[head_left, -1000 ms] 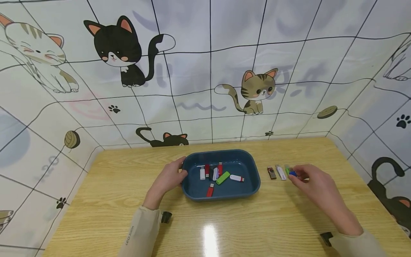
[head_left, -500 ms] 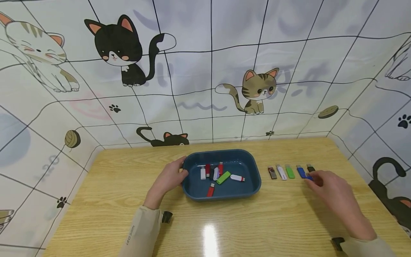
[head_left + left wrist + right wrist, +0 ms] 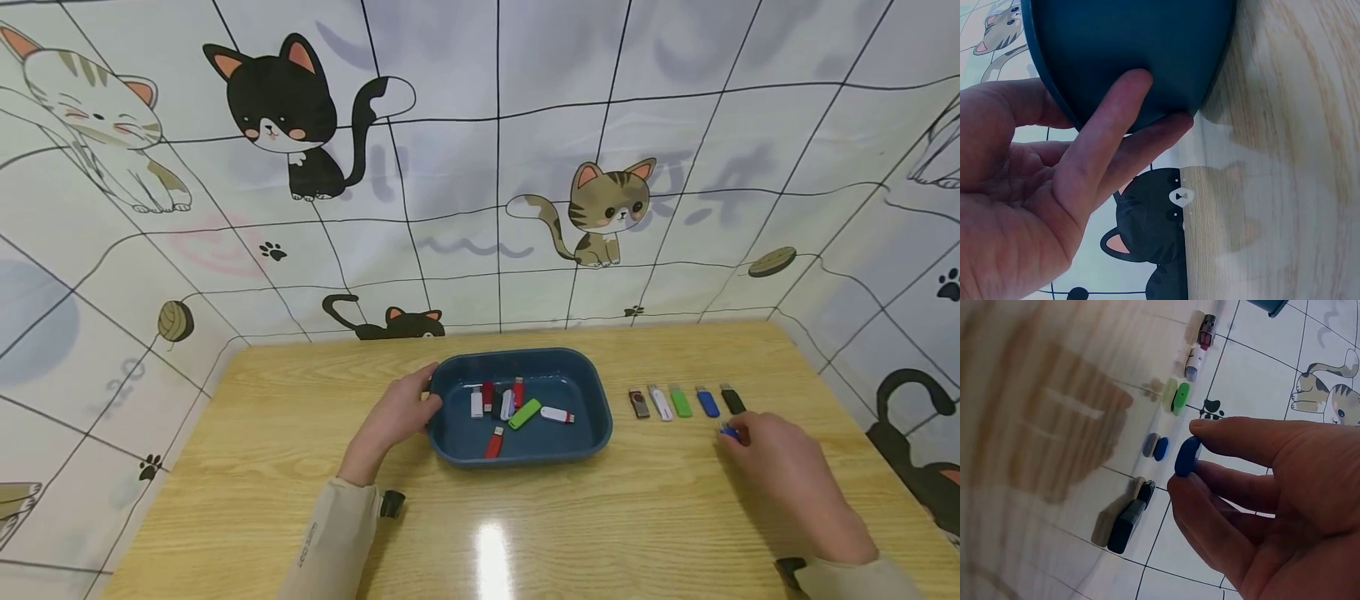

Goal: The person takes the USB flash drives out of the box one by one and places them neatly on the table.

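Observation:
My left hand (image 3: 397, 408) grips the left end of a dark blue plastic tray (image 3: 573, 392). In the left wrist view its fingers (image 3: 1124, 100) lie against the tray's end wall. My right hand (image 3: 776, 450) pinches a blue USB stick (image 3: 1187, 456) between thumb and fingertips, close over the table, nearer me than the row's right end. That row holds a brown-and-silver stick (image 3: 638, 404), a white one (image 3: 661, 403), a green one (image 3: 681, 402), another blue one (image 3: 707, 402) and a black one (image 3: 732, 398). Most of the pinched stick is covered by fingers in the head view.
Several USB sticks lie loose in the tray, among them a green one (image 3: 524, 413), a white one with a red end (image 3: 557, 414) and a red one (image 3: 494, 442). A cat-print sheet (image 3: 465, 192) rises behind the wooden table (image 3: 600, 525).
My right hand has carried the blue stick rightward from beside the green one, then a little toward me. The row's blue and black sticks have come into view. My left hand stays at the tray.

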The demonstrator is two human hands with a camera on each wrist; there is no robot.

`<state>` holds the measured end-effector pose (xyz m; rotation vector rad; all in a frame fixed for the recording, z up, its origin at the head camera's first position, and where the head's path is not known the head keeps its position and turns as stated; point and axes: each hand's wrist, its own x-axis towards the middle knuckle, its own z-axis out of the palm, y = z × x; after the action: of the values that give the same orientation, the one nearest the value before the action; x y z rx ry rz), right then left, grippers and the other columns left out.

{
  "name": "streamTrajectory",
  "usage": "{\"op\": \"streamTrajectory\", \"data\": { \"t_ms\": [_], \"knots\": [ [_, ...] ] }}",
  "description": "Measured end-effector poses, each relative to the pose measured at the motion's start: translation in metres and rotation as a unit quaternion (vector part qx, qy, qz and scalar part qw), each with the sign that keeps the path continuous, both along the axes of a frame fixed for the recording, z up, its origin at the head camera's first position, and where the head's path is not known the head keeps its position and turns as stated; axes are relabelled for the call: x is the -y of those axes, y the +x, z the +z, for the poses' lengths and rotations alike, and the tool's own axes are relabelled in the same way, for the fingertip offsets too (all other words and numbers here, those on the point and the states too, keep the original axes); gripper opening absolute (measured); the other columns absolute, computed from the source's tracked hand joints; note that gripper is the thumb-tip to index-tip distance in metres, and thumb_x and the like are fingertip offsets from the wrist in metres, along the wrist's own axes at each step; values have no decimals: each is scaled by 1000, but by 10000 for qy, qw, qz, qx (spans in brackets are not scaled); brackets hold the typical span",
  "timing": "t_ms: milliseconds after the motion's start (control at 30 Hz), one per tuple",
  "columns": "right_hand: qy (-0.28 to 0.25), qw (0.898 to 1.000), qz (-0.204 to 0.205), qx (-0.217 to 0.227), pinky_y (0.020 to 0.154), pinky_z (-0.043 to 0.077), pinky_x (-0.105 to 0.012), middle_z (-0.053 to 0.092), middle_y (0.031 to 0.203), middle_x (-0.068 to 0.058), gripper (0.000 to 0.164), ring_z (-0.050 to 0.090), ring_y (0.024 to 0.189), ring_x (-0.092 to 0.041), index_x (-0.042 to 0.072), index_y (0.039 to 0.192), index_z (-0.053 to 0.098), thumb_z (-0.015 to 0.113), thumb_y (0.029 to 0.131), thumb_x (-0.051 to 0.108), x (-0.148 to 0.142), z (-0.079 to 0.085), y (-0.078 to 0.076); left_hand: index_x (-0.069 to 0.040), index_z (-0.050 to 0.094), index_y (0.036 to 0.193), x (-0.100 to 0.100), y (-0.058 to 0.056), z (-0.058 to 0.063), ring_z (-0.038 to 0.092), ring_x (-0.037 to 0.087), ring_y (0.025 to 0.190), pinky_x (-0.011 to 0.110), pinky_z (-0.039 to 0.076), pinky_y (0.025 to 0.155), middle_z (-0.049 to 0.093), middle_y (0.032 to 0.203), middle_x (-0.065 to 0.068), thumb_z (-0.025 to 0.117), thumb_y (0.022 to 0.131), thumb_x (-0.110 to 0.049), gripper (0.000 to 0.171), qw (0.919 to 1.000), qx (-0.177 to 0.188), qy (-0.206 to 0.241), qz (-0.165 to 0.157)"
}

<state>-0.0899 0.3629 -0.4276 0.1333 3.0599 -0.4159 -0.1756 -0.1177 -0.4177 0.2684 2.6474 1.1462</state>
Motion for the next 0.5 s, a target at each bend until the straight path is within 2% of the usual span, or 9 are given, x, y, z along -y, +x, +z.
{"op": "streamTrajectory", "data": {
  "t_ms": [133,267,400,500],
  "knots": [
    [79,10000,33,12,58,46,-42,61,79,-14,32,52,69,-26,-16,105,65,72,95,13,0,-2,1,4,38,157,-1,0,1,68,16,58,30,59,59,60,138,30,54,95,-4,64,10000,5,-3,-8],
    [52,9999,91,85,54,34,-34,52,72,-7,24,47,65,-23,-9,92,65,71,96,13,0,-4,2,5,39,156,-2,0,2,67,16,55,30,59,58,60,137,31,54,94,-4,65,10000,1,4,-16],
    [8,9998,142,139,54,30,-33,46,68,-3,21,44,62,-21,-1,83,61,69,96,13,-1,-5,3,4,39,156,-2,0,1,67,16,56,30,58,58,61,137,31,54,94,-4,65,10000,2,22,-9],
    [-1,9997,134,205,55,30,-33,47,69,-3,20,44,63,-21,0,82,61,69,96,13,-2,-5,3,4,38,156,-2,0,1,68,16,58,30,59,58,60,137,31,54,94,-3,65,10000,13,37,1]
  ]
}}
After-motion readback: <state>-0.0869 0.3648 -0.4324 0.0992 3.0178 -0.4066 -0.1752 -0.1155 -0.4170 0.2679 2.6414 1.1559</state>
